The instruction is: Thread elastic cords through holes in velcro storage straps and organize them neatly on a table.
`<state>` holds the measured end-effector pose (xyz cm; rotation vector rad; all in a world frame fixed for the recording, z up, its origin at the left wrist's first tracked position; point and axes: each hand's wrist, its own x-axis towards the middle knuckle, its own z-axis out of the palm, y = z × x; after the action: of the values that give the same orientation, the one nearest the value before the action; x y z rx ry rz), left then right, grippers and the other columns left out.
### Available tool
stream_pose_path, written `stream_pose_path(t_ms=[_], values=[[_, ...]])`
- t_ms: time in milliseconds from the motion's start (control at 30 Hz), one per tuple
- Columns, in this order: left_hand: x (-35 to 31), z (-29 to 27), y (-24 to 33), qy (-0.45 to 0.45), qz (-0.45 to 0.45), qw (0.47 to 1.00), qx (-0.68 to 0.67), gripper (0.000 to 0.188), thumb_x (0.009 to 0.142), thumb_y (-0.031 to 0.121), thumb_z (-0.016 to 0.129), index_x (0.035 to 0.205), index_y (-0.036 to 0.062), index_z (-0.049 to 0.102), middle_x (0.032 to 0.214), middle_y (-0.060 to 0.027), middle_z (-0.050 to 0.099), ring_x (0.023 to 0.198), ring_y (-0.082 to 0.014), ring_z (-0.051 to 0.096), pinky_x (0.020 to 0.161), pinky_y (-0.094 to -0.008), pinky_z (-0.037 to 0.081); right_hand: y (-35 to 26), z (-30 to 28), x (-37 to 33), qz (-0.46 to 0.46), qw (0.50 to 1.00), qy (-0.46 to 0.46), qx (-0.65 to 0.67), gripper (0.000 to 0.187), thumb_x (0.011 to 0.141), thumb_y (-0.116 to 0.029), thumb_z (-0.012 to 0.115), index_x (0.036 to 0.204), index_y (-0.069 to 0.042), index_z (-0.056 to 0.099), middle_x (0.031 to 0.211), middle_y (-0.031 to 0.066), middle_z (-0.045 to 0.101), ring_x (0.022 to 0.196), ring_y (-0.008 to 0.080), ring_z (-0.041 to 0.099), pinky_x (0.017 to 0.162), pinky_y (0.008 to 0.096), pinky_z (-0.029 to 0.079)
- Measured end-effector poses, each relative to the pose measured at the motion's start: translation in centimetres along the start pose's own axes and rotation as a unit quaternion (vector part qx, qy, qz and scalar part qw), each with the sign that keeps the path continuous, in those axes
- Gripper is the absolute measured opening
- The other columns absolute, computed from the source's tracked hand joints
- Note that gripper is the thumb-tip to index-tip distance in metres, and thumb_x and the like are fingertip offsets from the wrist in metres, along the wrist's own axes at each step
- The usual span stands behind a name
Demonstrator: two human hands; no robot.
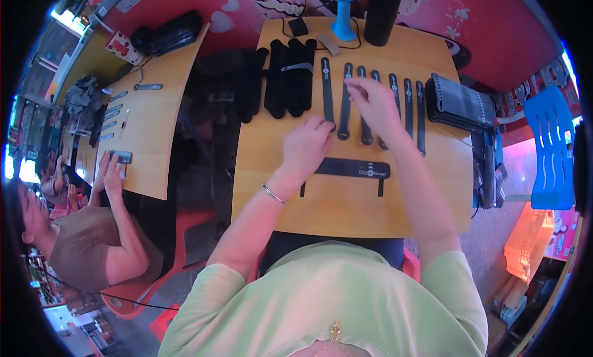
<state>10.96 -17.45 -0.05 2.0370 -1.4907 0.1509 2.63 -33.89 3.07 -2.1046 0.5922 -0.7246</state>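
Note:
Several narrow black straps with pale printing lie in an upright row on the wooden table. My left hand (307, 146) has its fingers closed at the lower end of the leftmost strap (327, 91). Over the row is my right hand (378, 107), its fingertips pinched beside the upper part of the second strap (346, 110). Whatever lies between those fingertips is too small to make out. Nearer to me, a wider black strap (353, 168) lies crosswise, with two short dark strips below it. My left wrist partly covers its left end.
Bundled black straps (290, 79) lie at the table's left rear. A stack of dark straps (460, 100) sits at the right edge. Behind stand a blue fan (343, 14) and a black bottle (383, 16). At left, another person works at a second table (157, 122).

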Motion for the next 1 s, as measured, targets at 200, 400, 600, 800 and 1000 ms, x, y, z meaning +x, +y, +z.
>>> stream_pose_path(t_ms=[200,400,600,800,1000], values=[[0.0,0.6,-0.4,-0.013,0.013,1.0,-0.009,0.023,0.073,0.008,0.066,0.096,0.0086,0.063,0.09,-0.0059,0.058,0.078,-0.0253,0.061,0.064,-0.0341,0.05,5.1,5.1,8.8,-0.048,0.988,-0.004,-0.147,0.021,0.081,-0.013,0.062,0.099,-0.004,0.064,0.088,0.0157,0.065,0.084,0.0292,0.064,0.074,0.0386,0.05],[0.0,1.1,-1.4,-0.013,0.022,1.0,-0.004,0.023,0.074,0.009,0.066,0.096,0.0077,0.063,0.088,-0.0054,0.058,0.078,-0.0234,0.06,0.064,-0.0333,0.05,4.9,7.2,11.6,-0.022,0.961,-0.068,-0.266,0.03,0.076,-0.015,0.067,0.104,-0.007,0.062,0.099,0.0136,0.064,0.095,0.0286,0.061,0.082,0.039,0.048],[0.3,0.9,-1.7,-0.026,0.001,1.0,-0.011,0.018,0.074,0.01,0.066,0.092,0.0084,0.065,0.085,-0.0057,0.056,0.074,-0.0235,0.059,0.061,-0.0333,0.049,6.3,8.5,12.8,0.008,0.965,-0.09,-0.244,0.03,0.075,-0.016,0.07,0.103,-0.009,0.062,0.105,0.0137,0.062,0.101,0.0285,0.058,0.082,0.0401,0.049],[0.3,0.6,-1.4,-0.037,-0.011,0.999,-0.007,0.013,0.075,0.011,0.067,0.087,0.0091,0.066,0.084,-0.0057,0.055,0.072,-0.0243,0.059,0.06,-0.034,0.049,7.0,7.0,13.1,0.095,0.985,-0.122,-0.078,0.028,0.075,-0.02,0.071,0.098,-0.005,0.064,0.091,0.0111,0.065,0.083,0.0258,0.062,0.076,0.0349,0.048],[0.2,-0.4,-0.9,-0.01,-0.077,0.996,-0.051,0.028,0.075,0.013,0.068,0.1,0.0055,0.058,0.092,-0.0095,0.053,0.087,-0.0264,0.056,0.068,-0.0349,0.049,3.3,3.2,10.7,0.115,0.975,-0.16,0.106,0.02,0.084,-0.022,0.065,0.096,-0.006,0.062,0.077,-0.0006,0.057,0.067,0.0089,0.051,0.064,0.0231,0.043]])
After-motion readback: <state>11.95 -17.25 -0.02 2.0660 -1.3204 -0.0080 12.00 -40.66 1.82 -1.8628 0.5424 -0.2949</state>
